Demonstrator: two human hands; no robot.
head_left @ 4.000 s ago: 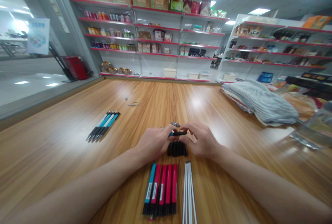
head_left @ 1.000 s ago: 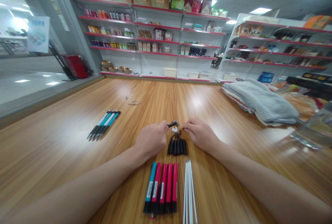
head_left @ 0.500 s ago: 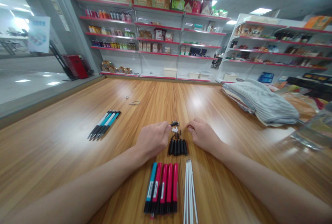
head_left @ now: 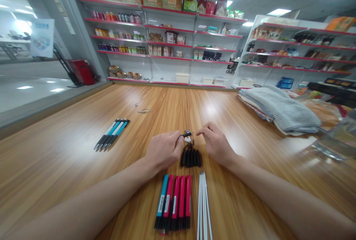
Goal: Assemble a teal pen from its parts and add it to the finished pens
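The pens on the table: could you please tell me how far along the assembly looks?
Looks done: the assembled pens lie grouped at the left. In hand: the left hand pinches a small black part, right hand beside it. Left: six barrels, white refills and black tips.

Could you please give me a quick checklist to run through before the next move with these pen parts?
1. Left hand pinches a small black pen part: ok.
2. Right hand holds something: cannot tell; fingertips close to the part.
3. Black grips lined up in a row: ok.
4. Red and blue barrels side by side: ok.
5. White refills bundled straight: ok.
6. Small springs counted: cannot tell, too small.
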